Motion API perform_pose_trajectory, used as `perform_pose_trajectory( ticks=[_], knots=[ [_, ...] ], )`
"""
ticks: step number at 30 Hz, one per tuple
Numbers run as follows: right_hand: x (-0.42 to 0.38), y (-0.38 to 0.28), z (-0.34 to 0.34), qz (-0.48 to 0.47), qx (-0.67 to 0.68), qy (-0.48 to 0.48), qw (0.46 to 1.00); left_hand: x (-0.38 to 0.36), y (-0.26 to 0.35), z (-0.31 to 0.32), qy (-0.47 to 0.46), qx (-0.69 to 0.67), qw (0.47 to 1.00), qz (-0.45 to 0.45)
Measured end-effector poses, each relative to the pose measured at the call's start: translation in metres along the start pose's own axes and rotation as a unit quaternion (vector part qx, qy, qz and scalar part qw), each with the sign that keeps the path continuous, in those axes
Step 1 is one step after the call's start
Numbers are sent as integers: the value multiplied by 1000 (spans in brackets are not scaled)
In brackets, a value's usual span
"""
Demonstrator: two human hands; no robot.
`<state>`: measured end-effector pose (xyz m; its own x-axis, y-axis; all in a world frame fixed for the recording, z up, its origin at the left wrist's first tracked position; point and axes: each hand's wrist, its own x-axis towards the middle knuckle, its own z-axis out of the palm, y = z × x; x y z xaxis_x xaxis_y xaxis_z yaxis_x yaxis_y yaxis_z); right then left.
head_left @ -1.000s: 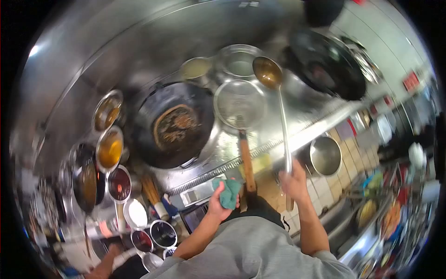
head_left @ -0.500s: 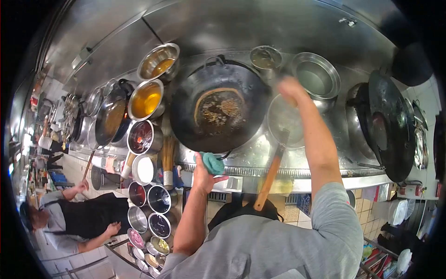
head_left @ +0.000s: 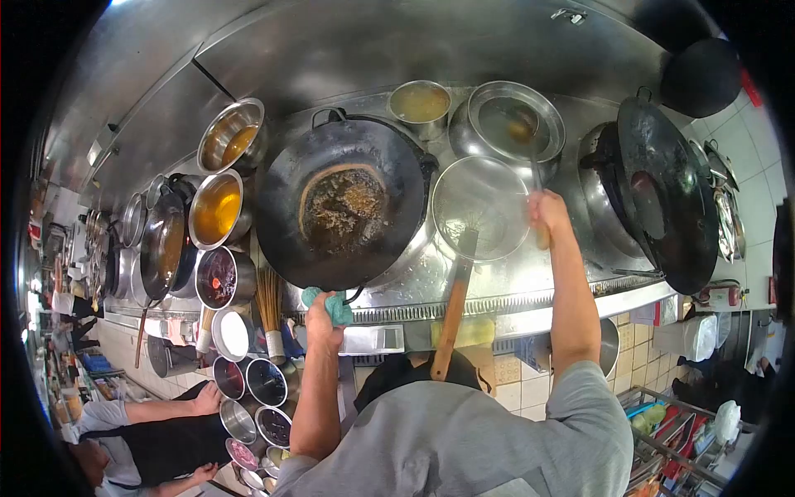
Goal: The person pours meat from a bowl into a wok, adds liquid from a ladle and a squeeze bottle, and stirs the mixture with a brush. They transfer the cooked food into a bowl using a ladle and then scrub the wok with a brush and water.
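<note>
A large black wok point(head_left: 277, 199) with brown oily bits at its bottom sits on the stove. At its near rim, beside the loop handle, my left hand point(head_left: 324, 330) is closed on a folded green cloth point(head_left: 338, 308) pressed to the wok's edge. My right hand point(head_left: 548, 211) grips the handle of a ladle point(head_left: 536, 166), whose blurred bowl lies over or in the liquid of a steel pot point(head_left: 460, 137). Left of that hand, a round mesh strainer point(head_left: 484, 203) rests on the counter, its wooden handle point(head_left: 450, 323) pointing toward me.
A small pot point(head_left: 421, 116) of cloudy liquid stands behind. Bowls of amber liquid point(head_left: 217, 211), several sauce containers and a bamboo brush point(head_left: 269, 302) line the left. Another black wok point(head_left: 662, 190) leans at right. A co-worker in a dark apron point(head_left: 166, 443) stands lower left.
My right hand has moved nearer to me, and the ladle now reaches the steel pot. My left hand's fingers have closed with the cloth against the wok rim. The whole view has shifted.
</note>
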<state>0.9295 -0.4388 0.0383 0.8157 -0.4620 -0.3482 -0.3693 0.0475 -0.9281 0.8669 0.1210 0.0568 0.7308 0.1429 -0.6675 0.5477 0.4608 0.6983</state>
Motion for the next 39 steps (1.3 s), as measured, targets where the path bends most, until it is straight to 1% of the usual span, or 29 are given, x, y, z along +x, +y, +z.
perform_pose_trajectory(
  ticks=[1,2,4,5,7,9,10,12,16,19,20,21,25,26,27,29,30,33,37,39],
  knots=[
    [-8,-19,-6,117,197,-117,966,1,2,1,9,4,1000,4],
    [-14,-28,-5,134,296,-139,935,2,2,2,19,7,1000,6],
    [-26,-44,7,171,477,-186,842,-3,5,5,28,6,1000,6],
    [-36,-52,14,171,499,-195,827,0,2,3,38,8,999,-3],
    [-69,-69,23,169,543,-211,795,9,-3,-5,16,17,1000,-12],
    [-106,-85,34,145,543,-196,804,16,-8,-7,4,-4,1000,17],
    [-126,-94,42,131,543,-189,808,8,-2,-3,14,14,1000,13],
    [-167,-110,56,138,563,-205,788,1,3,0,-2,-12,999,30],
    [-236,-117,77,161,591,-235,755,4,1,-5,-11,-4,999,43],
    [-281,-120,97,170,610,-258,730,3,2,-4,-35,-41,998,32],
    [-294,-119,103,176,613,-266,723,15,-10,-4,-8,-55,997,54],
    [-308,-118,109,182,616,-274,716,15,-8,-4,-10,-44,998,53],
    [-352,-111,136,186,578,-304,734,18,-8,-6,-3,-20,998,59],
    [-360,-108,140,206,571,-300,736,21,-10,-8,-4,-12,998,63],
    [-368,-106,143,205,561,-294,746,21,-10,-8,-5,-5,998,67],
    [-382,-101,149,203,541,-283,765,19,-11,-6,0,-33,998,60],
    [-391,-103,155,202,530,-261,781,19,-12,-5,2,-46,997,57],
    [-400,-96,159,208,499,-259,800,24,-14,-7,9,-27,998,56],
    [-412,-95,169,212,426,-207,855,24,-15,-7,7,-37,998,54],
    [-418,-96,174,208,401,-181,874,22,-14,-6,11,-40,998,49]
  ],
)
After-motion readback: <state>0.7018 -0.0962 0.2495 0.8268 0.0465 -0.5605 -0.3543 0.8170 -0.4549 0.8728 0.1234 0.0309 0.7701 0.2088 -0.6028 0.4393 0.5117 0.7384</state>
